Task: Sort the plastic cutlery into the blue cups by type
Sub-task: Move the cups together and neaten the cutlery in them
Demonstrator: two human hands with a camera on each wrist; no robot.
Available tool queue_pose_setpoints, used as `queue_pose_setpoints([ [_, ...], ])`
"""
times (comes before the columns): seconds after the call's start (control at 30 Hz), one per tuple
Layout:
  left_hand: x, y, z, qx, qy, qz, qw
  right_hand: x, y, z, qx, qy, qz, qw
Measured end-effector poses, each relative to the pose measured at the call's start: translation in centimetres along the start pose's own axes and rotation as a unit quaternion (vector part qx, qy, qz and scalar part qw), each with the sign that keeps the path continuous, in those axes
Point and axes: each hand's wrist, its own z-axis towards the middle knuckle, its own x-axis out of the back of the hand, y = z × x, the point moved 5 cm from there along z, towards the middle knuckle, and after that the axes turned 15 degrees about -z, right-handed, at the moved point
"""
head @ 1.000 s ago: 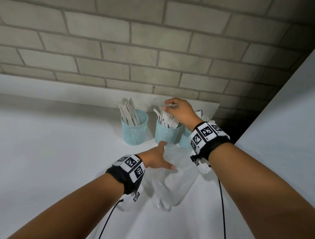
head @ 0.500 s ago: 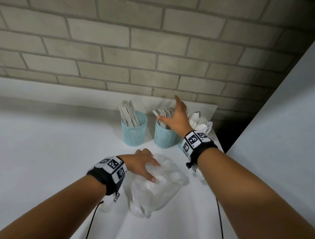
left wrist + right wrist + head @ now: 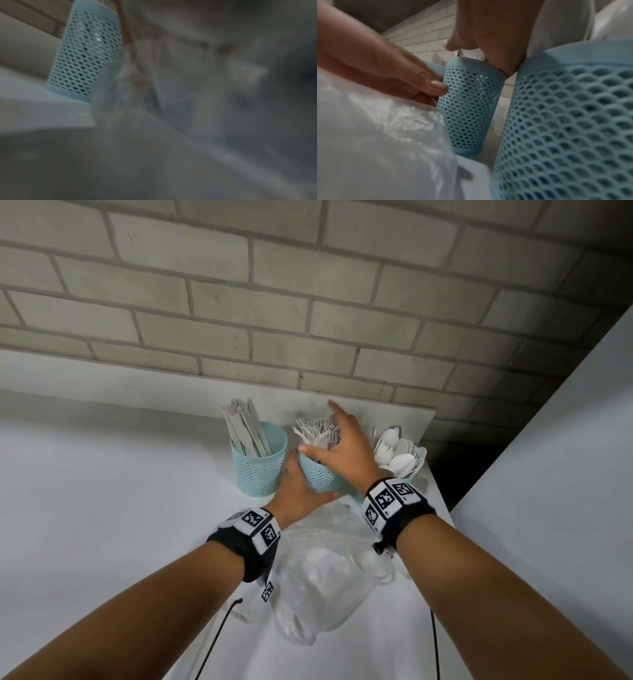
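Pale-blue mesh cups, white plastic cutlery upright — sorted

arms: bare | wristbands: black, white square-code tags | cables: thin, black

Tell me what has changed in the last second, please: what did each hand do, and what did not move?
The left hand left the clear plastic bag and moved forward to the side of the middle blue mesh cup of forks. The right hand opened; its fingers now stretch flat over the white plastic forks. The three cups and the bag stayed where they were.
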Motion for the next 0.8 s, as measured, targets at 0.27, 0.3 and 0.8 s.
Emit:
queue_pose_setpoints([
  [0.27, 0.1, 0.2, 1.0, -0.012, 0.036, -0.039, 0.999, -0.4, 0.1, 0.2, 0.024, -0.01, -0.048, 0.999],
  [0.3, 0.1, 0.2, 1.1, -0.014, 0.034, -0.042, 0.998, -0.7, 0.2, 0.3, 0.005, -0.01, -0.036, 0.999],
  [0.8, 0.7, -0.4, 1.6, -0.008, -0.001, -0.005, 1.0, -1.7, -2.7, 0.2, 0.077, 0.021, -0.036, 0.996],
])
